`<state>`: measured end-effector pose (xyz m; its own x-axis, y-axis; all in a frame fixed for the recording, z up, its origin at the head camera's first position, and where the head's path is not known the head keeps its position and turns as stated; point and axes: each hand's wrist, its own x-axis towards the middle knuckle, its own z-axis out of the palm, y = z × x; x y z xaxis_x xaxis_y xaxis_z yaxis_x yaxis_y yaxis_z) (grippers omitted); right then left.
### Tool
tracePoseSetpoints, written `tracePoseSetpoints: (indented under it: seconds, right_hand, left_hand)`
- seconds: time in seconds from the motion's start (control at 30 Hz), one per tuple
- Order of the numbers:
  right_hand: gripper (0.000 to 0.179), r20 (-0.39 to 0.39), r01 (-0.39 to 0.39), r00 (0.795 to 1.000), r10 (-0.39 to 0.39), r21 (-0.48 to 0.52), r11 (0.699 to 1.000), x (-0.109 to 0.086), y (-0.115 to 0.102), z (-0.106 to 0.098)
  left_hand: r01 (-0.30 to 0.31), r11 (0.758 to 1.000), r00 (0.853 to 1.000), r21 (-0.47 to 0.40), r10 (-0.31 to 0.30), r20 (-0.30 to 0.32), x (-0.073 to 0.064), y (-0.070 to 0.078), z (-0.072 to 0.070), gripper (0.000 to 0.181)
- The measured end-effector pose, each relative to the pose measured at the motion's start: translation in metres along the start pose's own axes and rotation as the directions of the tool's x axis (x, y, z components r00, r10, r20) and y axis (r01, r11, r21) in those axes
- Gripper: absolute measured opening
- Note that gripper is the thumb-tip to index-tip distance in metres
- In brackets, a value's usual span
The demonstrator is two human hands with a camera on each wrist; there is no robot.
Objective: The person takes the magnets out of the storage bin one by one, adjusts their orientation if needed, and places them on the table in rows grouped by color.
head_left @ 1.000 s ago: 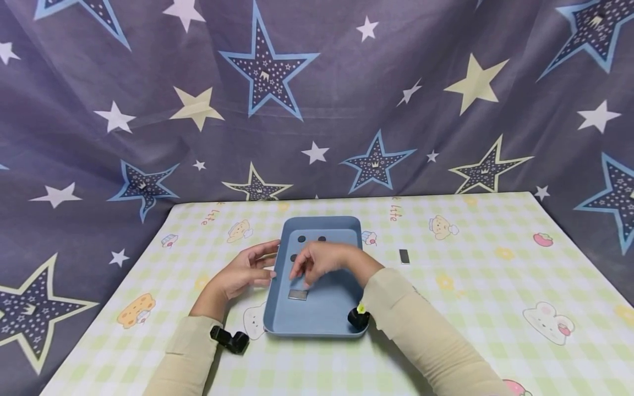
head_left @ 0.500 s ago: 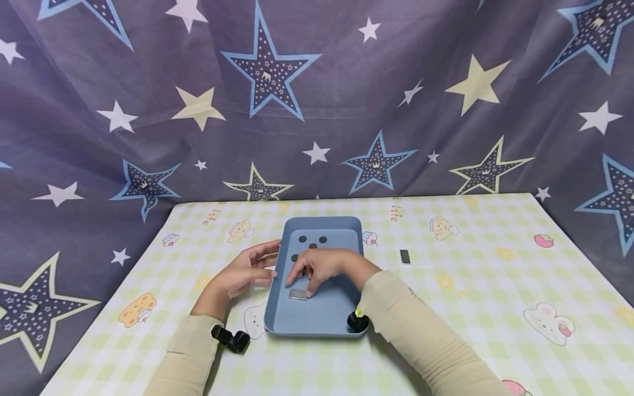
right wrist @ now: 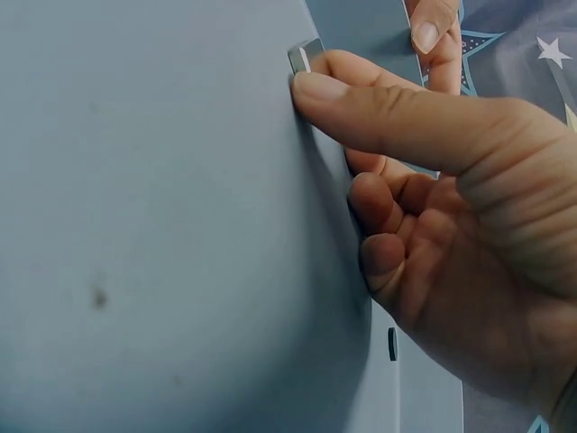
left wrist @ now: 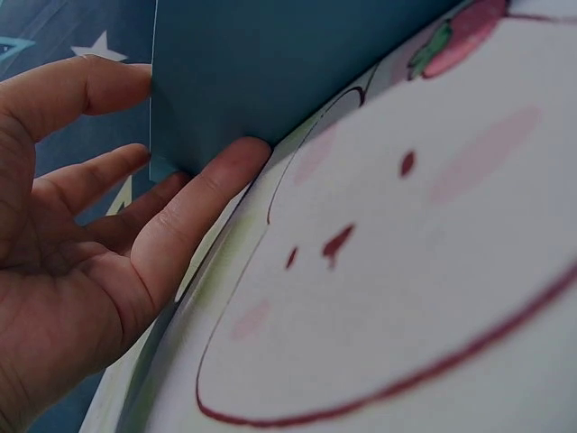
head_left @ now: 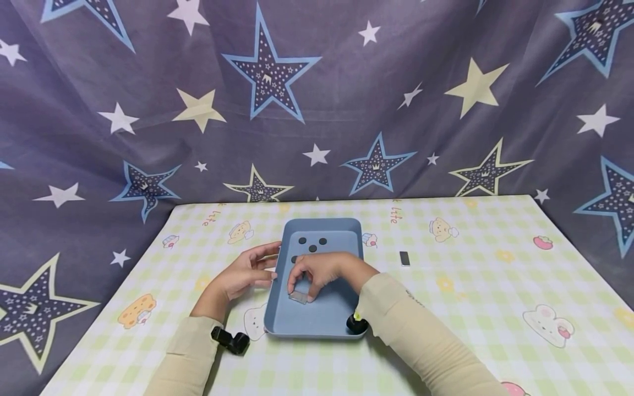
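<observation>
A shallow blue tray (head_left: 327,324) lies on the tablecloth. Inside it, my right hand (head_left: 322,272) pinches a small flat silver rectangular block (head_left: 298,297) between thumb and index finger; the right wrist view shows the block (right wrist: 302,56) at the fingertips, slightly tilted. My left hand (head_left: 244,272) touches the tray's left side with loosely extended fingers. In the left wrist view, its fingertips (left wrist: 243,155) rest against the tray's outer wall (left wrist: 243,72). Several black discs (head_left: 312,248) lie at the tray's far end, some partly hidden by my right hand.
Another small dark-faced rectangular block (head_left: 404,258) lies on the checked tablecloth (head_left: 475,341), right of the tray. A star-patterned curtain (head_left: 317,99) hangs behind the table. The right wrist camera (head_left: 356,323) hangs over the tray's near right corner.
My right thumb and index finger have come down onto the silver block, which lay flat on the tray floor, and now pinch and tilt it. My left hand stays against the tray.
</observation>
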<state>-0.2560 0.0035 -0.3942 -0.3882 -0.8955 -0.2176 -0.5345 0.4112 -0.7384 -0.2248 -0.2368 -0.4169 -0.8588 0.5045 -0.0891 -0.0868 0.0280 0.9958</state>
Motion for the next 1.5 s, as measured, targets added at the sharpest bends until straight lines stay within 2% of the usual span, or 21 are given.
tracePoseSetpoints:
  seconds: [0.3,0.57,0.97,1.1,1.3,1.5]
  right_hand:
    - [0.038,-0.010,0.004,1.000,-0.004,-0.016,1.000,-0.003,-0.001,-0.001]
    - [0.031,0.007,0.035,0.999,-0.037,0.174,0.984,-0.005,0.001,0.000]
    - [0.016,-0.032,0.100,0.995,-0.094,0.335,0.937,-0.009,0.015,-0.001]
    - [0.015,-0.071,0.122,0.992,-0.103,0.366,0.923,-0.012,0.014,-0.003]
    - [0.016,-0.176,0.138,0.982,-0.072,0.401,0.906,-0.014,0.010,-0.004]
    - [0.018,-0.243,0.146,0.969,-0.045,0.419,0.896,-0.018,0.002,-0.010]
  left_hand:
    - [0.007,1.000,1.000,-0.008,-0.007,0.001,0.000,0.000,0.000,0.082]
    - [-0.004,1.000,1.000,-0.006,0.004,0.003,0.000,-0.003,-0.002,0.081]
    - [0.010,1.000,1.000,-0.003,-0.010,-0.008,0.001,-0.003,-0.001,0.082]
    - [0.010,1.000,1.000,-0.006,-0.010,-0.008,0.001,-0.004,-0.001,0.082]
    - [-0.001,1.000,1.000,-0.016,0.001,-0.002,0.000,-0.002,0.001,0.082]
    - [0.002,1.000,1.000,-0.023,-0.002,0.003,0.000,0.000,0.001,0.083]
